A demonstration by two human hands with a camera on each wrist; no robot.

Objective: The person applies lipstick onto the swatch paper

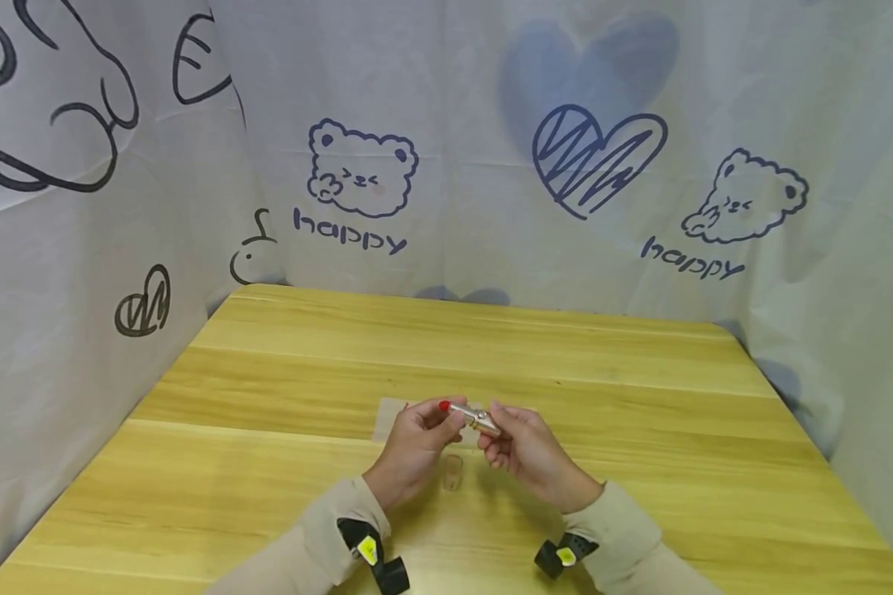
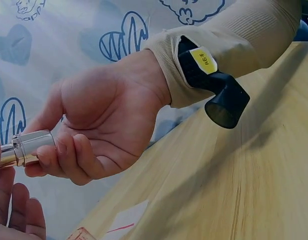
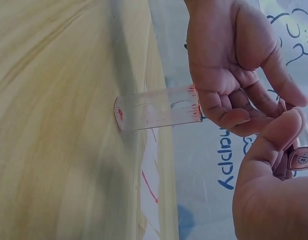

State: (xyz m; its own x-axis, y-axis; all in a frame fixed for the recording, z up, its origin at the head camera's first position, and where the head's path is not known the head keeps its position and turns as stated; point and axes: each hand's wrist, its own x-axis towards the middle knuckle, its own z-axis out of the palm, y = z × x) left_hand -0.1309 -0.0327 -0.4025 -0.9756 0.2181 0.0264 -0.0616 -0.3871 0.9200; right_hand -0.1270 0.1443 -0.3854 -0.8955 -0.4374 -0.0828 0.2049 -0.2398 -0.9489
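Observation:
A lipstick [image 1: 476, 417] with a silver and gold case lies across between the two hands, its red tip pointing left in the head view. My left hand [image 1: 414, 450] pinches it by the end close to the red tip. With thumb and curled fingers, my right hand [image 1: 539, 454] grips the wide case end. The silver case [image 2: 36, 142] shows close up in the left wrist view, and its patterned end face [image 3: 302, 158] in the right wrist view. Below the hands, a clear cap [image 3: 156, 109] with red smears stands upright on the table.
A pale paper [image 1: 389, 420] lies on the wooden table [image 1: 268, 372] just beyond the hands, partly hidden by them. Red strokes show on the paper [image 3: 149, 195] in the right wrist view. White cloth walls [image 1: 461, 165] with drawings enclose the table's back and sides.

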